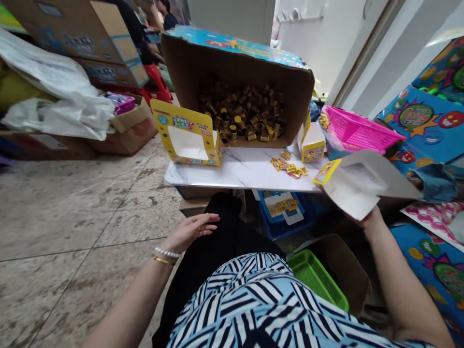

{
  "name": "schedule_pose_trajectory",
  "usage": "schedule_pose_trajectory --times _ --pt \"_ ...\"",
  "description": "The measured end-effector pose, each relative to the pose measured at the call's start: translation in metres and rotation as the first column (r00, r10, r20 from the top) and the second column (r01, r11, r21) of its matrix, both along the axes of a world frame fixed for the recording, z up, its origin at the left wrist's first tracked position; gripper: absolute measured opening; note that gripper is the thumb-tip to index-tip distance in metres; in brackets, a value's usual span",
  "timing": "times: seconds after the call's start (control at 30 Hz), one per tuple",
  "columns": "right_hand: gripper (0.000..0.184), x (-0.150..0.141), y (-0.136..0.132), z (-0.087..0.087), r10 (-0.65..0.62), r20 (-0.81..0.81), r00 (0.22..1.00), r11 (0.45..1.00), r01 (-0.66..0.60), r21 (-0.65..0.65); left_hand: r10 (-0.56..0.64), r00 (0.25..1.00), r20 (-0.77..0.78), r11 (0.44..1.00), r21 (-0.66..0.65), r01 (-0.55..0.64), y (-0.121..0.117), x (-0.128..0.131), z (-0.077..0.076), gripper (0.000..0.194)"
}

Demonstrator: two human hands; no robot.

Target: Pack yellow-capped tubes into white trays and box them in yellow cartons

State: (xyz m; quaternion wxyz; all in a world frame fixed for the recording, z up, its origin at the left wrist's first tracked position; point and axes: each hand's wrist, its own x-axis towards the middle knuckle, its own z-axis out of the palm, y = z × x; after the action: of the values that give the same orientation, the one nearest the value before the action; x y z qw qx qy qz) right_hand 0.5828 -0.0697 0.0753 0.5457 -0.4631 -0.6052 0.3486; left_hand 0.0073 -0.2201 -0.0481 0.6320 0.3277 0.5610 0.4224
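Observation:
My right hand (370, 220) grips an opened-out display box (357, 193) from below, its white inside turned up and a yellow printed edge on the left. My left hand (194, 229) is over my left thigh, fingers stretched out and loosely apart, holding nothing. On the white marbled tabletop (242, 169), a yellow window box (184, 137) stands upright at the left. A smaller yellow-and-white box (312, 142) stands at the right. Between them lie several small yellow printed packets (290, 168). A big carton (239, 63) lies open towards me, with many small yellow-and-brown tubs (250, 116) inside.
A pink basket (357, 128) stands beyond the table's right end. Below the table are a blue crate (275, 229) and a green basket (319, 280). Blue printed cartons (427, 121) line the right side. Brown cartons (79, 43) are stacked at left; a person (168, 17) sits far behind.

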Motion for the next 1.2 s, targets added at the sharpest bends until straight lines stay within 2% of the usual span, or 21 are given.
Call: schedule_pose_trajectory --times 0.07,0.13,0.2,0.27,0.33,0.43,0.5,0.53,0.6,0.67,0.7,0.73,0.8,0.87,0.93,1.03,1.2 --pt "0.049 0.028 0.015 0.002 -0.186 -0.112 0.976 0.967 0.162 -0.195 -0.008 0.999 -0.032 1.000 0.019 0.008 0.000 0.010 -0.002 0.060" --pt "0.048 0.044 0.028 -0.001 -0.380 -0.186 0.906 0.879 0.291 -0.377 -0.009 0.996 -0.084 0.998 0.056 0.014 0.000 0.018 0.000 0.061" --pt "0.046 0.048 0.040 -0.007 -0.537 -0.217 0.815 0.793 0.401 -0.459 -0.009 0.987 -0.157 0.994 0.103 0.025 0.000 0.026 0.004 0.060" --pt "0.043 0.042 0.051 -0.014 -0.637 -0.227 0.737 0.729 0.480 -0.488 0.006 0.969 -0.248 0.986 0.161 0.035 0.003 0.032 0.011 0.060" --pt "0.041 0.026 0.054 -0.022 -0.684 -0.228 0.693 0.701 0.536 -0.470 0.050 0.936 -0.347 0.970 0.241 0.037 0.007 0.036 0.022 0.056" --pt "0.039 -0.013 0.038 -0.039 -0.670 -0.216 0.711 0.731 0.578 -0.363 0.201 0.859 -0.472 0.911 0.413 0.014 0.014 0.038 0.047 0.045" --pt "0.030 -0.050 0.014 -0.057 -0.606 -0.171 0.777 0.787 0.553 -0.274 0.321 0.791 -0.520 0.841 0.541 0.014 0.021 0.041 0.064 0.036" --pt "0.034 -0.071 0.000 -0.067 -0.550 -0.135 0.824 0.828 0.516 -0.219 0.371 0.756 -0.539 0.800 0.599 0.035 0.026 0.043 0.072 0.032" --pt "0.033 -0.115 -0.025 -0.080 -0.402 -0.025 0.915 0.911 0.397 -0.109 0.424 0.696 -0.579 0.724 0.679 0.124 0.041 0.047 0.083 0.028" --pt "0.028 -0.152 -0.035 -0.080 -0.195 0.130 0.972 0.980 0.197 -0.007 0.413 0.659 -0.628 0.683 0.692 0.232 0.063 0.050 0.085 0.028" --pt "0.024 -0.167 -0.033 -0.073 -0.115 0.206 0.972 0.993 0.108 0.047 0.399 0.641 -0.656 0.675 0.683 0.279 0.076 0.049 0.083 0.029" --pt "0.019 -0.178 -0.024 -0.064 -0.063 0.274 0.960 0.994 0.035 0.103 0.393 0.617 -0.682 0.674 0.670 0.311 0.089 0.046 0.080 0.030" --pt "0.014 -0.190 0.005 -0.038 -0.044 0.381 0.923 0.974 -0.046 0.223 0.432 0.549 -0.716 0.688 0.655 0.312 0.112 0.038 0.073 0.036" --pt "0.014 -0.190 0.039 -0.012 -0.099 0.450 0.887 0.939 -0.066 0.337 0.494 0.474 -0.729 0.707 0.654 0.269 0.126 0.029 0.067 0.041" --pt "0.015 -0.184 0.062 0.005 -0.177 0.491 0.853 0.901 -0.061 0.430 0.535 0.416 -0.735 0.715 0.657 0.241 0.130 0.023 0.064 0.044" --pt "0.014 -0.173 0.064 0.007 -0.268 0.531 0.804 0.853 -0.059 0.519 0.554 0.371 -0.745 0.708 0.656 0.260 0.125 0.022 0.061 0.045" --pt "0.012 -0.156 0.028 -0.014 -0.312 0.607 0.731 0.834 -0.096 0.543 0.564 0.276 -0.778 0.679 0.627 0.383 0.120 0.021 0.057 0.045"
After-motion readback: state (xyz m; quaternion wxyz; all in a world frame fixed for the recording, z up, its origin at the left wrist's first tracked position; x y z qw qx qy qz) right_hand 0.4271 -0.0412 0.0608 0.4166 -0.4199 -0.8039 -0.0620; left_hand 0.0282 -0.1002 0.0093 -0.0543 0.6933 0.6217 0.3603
